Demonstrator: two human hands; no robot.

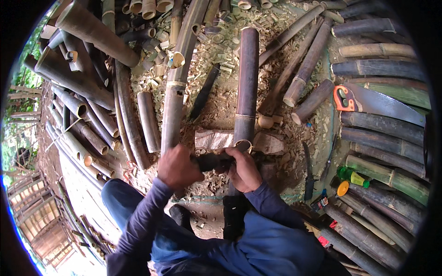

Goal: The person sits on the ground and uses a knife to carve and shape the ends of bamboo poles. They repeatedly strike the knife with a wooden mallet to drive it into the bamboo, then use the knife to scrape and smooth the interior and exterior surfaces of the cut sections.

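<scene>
A long dark bamboo pole (247, 78) lies away from me, its near cut end resting on a rough wooden block (212, 138). My left hand (177, 168) is closed around the handle end of a dark tool (212, 161) held crosswise at that cut end. My right hand (244, 170) grips the same tool's other side, right under the pole's open rim. Both forearms in dark blue sleeves come up from the lower edge. The tool's blade is mostly hidden by my hands.
Cut bamboo poles lie all round: a pile (87, 92) at the left, more (382, 161) at the right. A handsaw with an orange handle (368, 101) rests on the right poles. A knife (307, 170) and a green-yellow bottle (352, 177) lie nearby. Chips (225, 60) cover the ground.
</scene>
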